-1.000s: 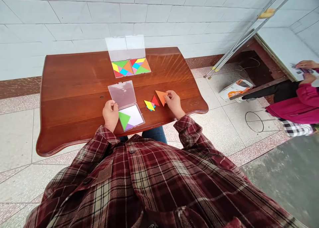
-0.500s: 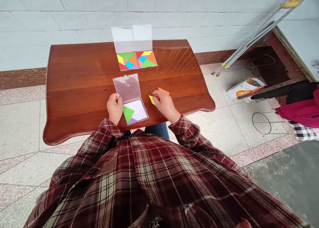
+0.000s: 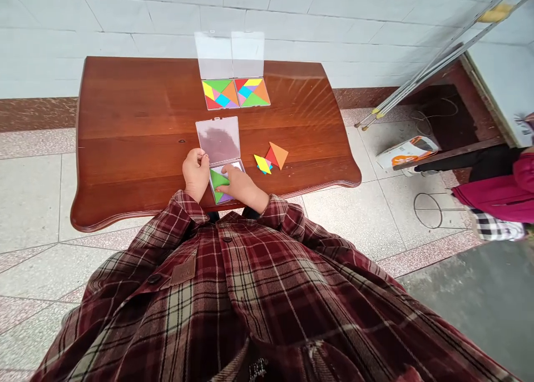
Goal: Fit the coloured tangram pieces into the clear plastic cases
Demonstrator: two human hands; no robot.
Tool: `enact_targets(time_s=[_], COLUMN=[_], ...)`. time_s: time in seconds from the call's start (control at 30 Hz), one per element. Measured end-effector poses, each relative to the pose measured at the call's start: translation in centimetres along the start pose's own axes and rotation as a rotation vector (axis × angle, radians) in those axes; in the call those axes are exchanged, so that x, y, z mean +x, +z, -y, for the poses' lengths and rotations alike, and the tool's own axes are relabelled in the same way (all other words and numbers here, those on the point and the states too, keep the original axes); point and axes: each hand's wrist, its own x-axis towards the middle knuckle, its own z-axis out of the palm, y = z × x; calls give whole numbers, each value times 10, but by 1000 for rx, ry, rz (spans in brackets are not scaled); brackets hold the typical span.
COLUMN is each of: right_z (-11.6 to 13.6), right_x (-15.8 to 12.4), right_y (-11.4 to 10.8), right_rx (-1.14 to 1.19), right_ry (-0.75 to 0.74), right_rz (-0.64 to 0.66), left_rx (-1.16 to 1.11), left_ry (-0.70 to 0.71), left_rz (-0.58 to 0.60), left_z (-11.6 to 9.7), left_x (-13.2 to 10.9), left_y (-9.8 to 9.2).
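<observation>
An open clear plastic case (image 3: 219,139) lies near the table's front edge, its lid tilted back. My left hand (image 3: 196,173) is closed at the case's left side, thumb and finger pinched at the lid's lower corner. Inside the case are a large green triangle tangram piece (image 3: 217,179) and a small purple piece (image 3: 224,197) on a white base. My right hand (image 3: 242,187) reaches over the case, with its fingertips on the green triangle's edges and covering part of it. Right of the case lie a yellow parallelogram (image 3: 262,164), a red piece (image 3: 271,157) and an orange triangle (image 3: 279,154), with bits of blue beneath.
Two open cases with filled tangrams (image 3: 220,94) (image 3: 252,93) stand side by side at the back of the brown wooden table (image 3: 133,132). Crutches (image 3: 417,73) lean at the right, near a carton (image 3: 406,152) on the floor. Another person (image 3: 496,176) is at the far right.
My right hand has moved left from the loose pieces to the green triangle in the case, uncovering those pieces. My left hand stays by the case. The view has shifted slightly.
</observation>
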Motion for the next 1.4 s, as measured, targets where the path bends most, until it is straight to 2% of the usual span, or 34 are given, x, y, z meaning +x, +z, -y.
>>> enact_targets(time_s=[0.17,0.23,0.33,0.43,0.53,0.63,0.73,0.83,0.9,0.93,1.0,1.07,1.17,1.27,1.4], right_z=[-22,-34,-66,-109,-149,-174,-182,-171,-150,-136,-101,-63,-19,0,2], right_x=[9,6,-2,-9,-9,-2,5,4,-3,-8,-20,-31,-39,-38,-31], right_y=[-1,-8,-31,-58,-75,-76,-73,-71,-67,-64,-53,-37,-15,-4,-7], right_rx=[427,578,700,683,612,543,463,276,140,95,54,13,-122,-217,-236], right_ry=[-78,-72,-6,111,169,181,176,167,122,75,-70,-222,-238,-216,-253], right_rz=[-11,-80,-235,-420,-568,-575,-561,-641,-678,-651,-477,-216,22,112,181], left_rx=[-8,-10,-17,-13,-9,-4,-3,-11,-16,-16,-11,-8,-5,3,14], left_ry=[19,26,27,26,20,19,21,33,36,34,32,32,30,24,20], left_rz=[-2,-9,-3,4,1,-2,-4,3,2,1,-1,-4,-8,-4,-12], left_z=[5,7,9,11,14,15,17,19,20,20,19,17,13,10,9], left_x=[1,2,3,5,7,8,8,8,8,8,7,7,5,4,3], left_y=[1,1,1,0,0,0,0,1,1,2,1,1,-1,-2,-2])
